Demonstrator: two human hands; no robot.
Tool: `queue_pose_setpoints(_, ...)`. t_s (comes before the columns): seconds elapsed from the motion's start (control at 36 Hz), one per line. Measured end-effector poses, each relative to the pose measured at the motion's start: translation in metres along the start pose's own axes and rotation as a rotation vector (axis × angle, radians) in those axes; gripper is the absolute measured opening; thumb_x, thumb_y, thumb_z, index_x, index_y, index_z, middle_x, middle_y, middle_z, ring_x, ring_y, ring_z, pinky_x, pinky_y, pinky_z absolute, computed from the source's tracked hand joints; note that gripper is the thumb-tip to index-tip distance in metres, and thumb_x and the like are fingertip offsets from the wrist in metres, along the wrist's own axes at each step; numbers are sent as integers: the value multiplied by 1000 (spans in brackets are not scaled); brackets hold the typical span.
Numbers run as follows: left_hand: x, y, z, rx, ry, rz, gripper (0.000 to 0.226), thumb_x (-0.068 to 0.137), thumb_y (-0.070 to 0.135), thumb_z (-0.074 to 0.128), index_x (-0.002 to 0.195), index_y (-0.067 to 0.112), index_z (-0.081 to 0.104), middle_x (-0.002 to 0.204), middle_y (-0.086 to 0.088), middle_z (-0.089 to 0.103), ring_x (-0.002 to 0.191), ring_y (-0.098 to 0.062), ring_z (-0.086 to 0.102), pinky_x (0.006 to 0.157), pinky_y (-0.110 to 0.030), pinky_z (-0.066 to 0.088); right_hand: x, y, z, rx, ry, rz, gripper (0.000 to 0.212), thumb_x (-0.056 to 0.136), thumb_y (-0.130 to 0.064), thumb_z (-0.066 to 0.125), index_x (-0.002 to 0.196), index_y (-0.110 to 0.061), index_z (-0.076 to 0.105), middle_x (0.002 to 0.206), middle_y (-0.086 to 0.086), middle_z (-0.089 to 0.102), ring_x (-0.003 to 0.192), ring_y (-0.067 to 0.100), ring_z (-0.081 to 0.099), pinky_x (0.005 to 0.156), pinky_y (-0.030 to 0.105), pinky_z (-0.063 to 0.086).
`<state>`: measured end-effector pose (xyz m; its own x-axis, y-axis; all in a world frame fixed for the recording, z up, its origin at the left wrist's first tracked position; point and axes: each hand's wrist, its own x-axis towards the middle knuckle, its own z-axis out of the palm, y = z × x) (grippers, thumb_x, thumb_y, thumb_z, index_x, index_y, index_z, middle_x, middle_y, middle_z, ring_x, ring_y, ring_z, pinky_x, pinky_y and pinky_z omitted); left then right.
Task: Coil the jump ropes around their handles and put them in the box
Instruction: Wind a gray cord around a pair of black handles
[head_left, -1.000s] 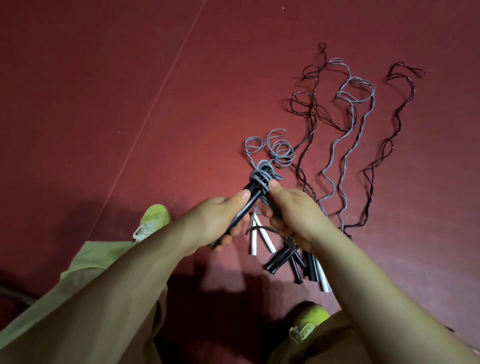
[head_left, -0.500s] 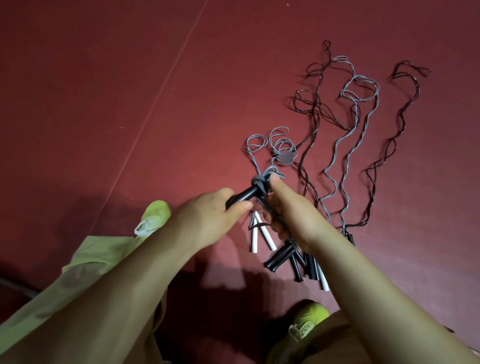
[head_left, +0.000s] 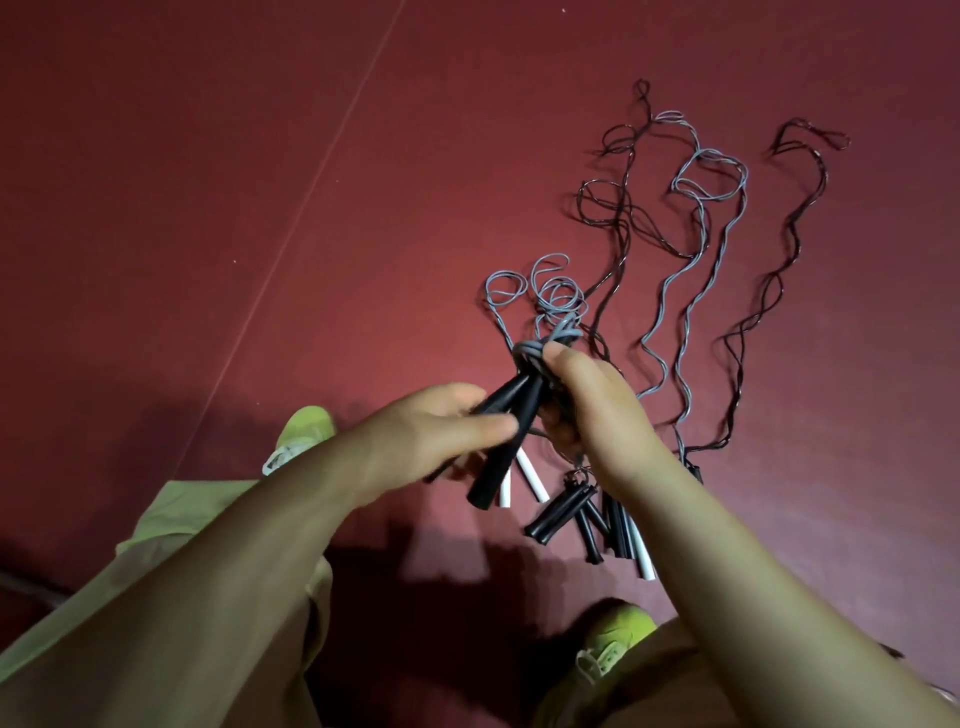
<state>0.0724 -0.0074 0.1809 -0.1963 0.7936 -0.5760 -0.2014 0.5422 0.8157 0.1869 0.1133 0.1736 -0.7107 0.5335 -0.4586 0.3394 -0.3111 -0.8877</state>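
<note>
mid-coiling: left hand (head_left: 431, 436) grips the black handles (head_left: 506, 431), right hand (head_left: 592, 410) pinches grey rope (head_left: 540, 349) wound at their top, other ropes (head_left: 691, 291) loose on the floor (head_left: 260, 208), next more wraps needed, no box in view.

Single head-worn wide-angle view, looking steeply down past both forearms, close to the floor (head_left: 260, 208)

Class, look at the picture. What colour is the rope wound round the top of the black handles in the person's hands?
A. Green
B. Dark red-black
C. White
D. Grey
D: the coil at the top of the black handles, held between the left hand and right hand, is grey.
</note>
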Motion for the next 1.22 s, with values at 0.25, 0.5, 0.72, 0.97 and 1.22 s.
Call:
queue_pose_setpoints(0.25,-1,-15,5,-796,-761,-165,71,77,67,58,109,5,66,82,-10,66,67,-24,64,68,-35,55,2,3,-7,241,-215,-80,46,65,-55,50,80,-12,49,45,-5,37,37,11,29,40,23,18)
queue_pose_setpoints(0.5,4,-5,8,-416,-213,-199,63,77,68,31,85,12,59,57,1,45,43,-12,38,43,-18,22,7,3,-10,-56,-99,21,55,97,-56,36,61,-15,42,49,-3,30,41,10,21,41,21,16)
queue_pose_setpoints(0.72,9,-10,8,58,119,-121,52,96,54,31,87,12,61,56,4,52,44,-12,44,43,-19,28,11,12,-12,-219,-43,0,48,102,-43,37,59,-20,41,46,-11,32,37,6,22,42,23,18)
queue_pose_setpoints(0.97,16,-18,-4,492,373,-49,61,78,69,46,81,10,58,69,-4,56,69,-27,52,68,-39,44,12,22,-12,-426,-76,-2,47,95,-54,33,88,-19,63,54,-11,51,44,0,43,55,23,32)
queue_pose_setpoints(1.22,10,-15,-2,678,483,19,34,77,58,62,84,24,56,72,5,59,73,-16,57,63,-31,40,6,12,-5,-240,18,122,54,96,-57,39,68,-16,61,50,-5,50,44,12,40,45,19,34)
